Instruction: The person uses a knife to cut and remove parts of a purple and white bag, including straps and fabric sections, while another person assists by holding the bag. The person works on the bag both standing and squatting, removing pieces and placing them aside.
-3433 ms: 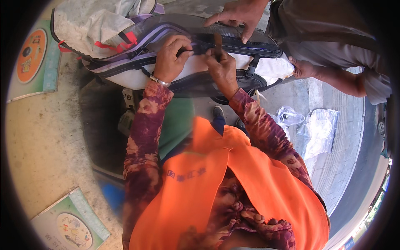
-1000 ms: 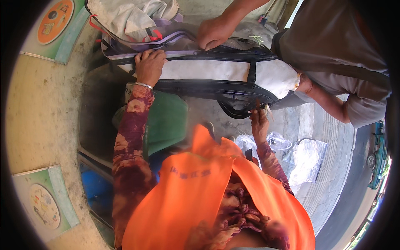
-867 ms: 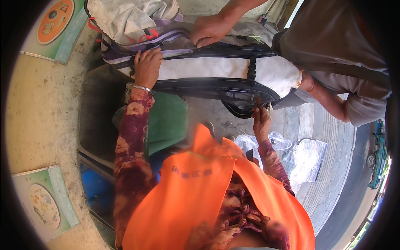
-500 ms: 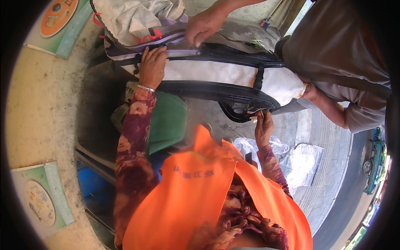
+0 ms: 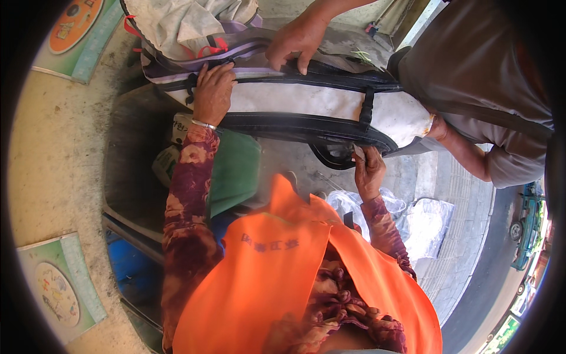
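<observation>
A large fabric bag (image 5: 295,99) stretches across in front of me, with a white panel, black trim, lavender stripes and a black strap. My left hand (image 5: 213,94) is wrapped over its edge near the left end. Lower down at the right, my right hand (image 5: 370,170) pinches a small pale thing beside the black trim; I cannot make out what it is. A loop of black trim (image 5: 330,158) hangs just left of those fingers. Opposite me, a co-worker's hand (image 5: 298,44) touches the bag's far edge, while the other hand (image 5: 437,127) holds its right end.
Below my left forearm stands a green container (image 5: 236,174), beside a dark surface (image 5: 138,153). Clear plastic sheeting (image 5: 427,227) lies on the pavement at the right. A wall with round signs (image 5: 58,294) runs along the left. Beyond the pavement, a green vehicle (image 5: 529,227) stands on the road.
My right hand has shifted slightly up and left along the trim, its fingers turned. The co-worker's near-left hand has moved slightly right, its fingers more spread. My left hand stays on the bag.
</observation>
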{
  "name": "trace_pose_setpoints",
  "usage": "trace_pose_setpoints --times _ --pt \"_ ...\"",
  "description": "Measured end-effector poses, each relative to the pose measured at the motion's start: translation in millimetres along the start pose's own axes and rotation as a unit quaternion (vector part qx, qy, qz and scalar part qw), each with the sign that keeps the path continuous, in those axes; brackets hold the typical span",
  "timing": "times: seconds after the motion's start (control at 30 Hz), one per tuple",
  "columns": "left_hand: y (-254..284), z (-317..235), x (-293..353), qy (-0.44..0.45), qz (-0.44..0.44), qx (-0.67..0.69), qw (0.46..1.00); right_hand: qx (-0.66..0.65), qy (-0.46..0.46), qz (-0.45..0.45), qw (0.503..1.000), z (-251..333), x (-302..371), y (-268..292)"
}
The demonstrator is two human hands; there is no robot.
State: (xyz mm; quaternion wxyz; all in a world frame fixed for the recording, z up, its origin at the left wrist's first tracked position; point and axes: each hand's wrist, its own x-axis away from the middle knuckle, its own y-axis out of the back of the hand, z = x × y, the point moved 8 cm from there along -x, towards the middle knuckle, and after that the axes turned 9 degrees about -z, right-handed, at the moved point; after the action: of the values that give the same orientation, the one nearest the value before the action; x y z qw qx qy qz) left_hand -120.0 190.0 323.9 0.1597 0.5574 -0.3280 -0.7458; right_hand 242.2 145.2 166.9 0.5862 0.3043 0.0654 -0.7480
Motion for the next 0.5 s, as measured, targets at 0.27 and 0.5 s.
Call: trace_pose_setpoints --times 0.27,0.5 --pt "-2 0 1 -0.002 -0.006 0.005 1.0 0.014 -0.001 -0.031 0.999 22 -19 -3" --pt "-2 1 3 0.0 -0.013 0.017 1.0 0.029 0.038 -0.068 0.997 37 -49 3"
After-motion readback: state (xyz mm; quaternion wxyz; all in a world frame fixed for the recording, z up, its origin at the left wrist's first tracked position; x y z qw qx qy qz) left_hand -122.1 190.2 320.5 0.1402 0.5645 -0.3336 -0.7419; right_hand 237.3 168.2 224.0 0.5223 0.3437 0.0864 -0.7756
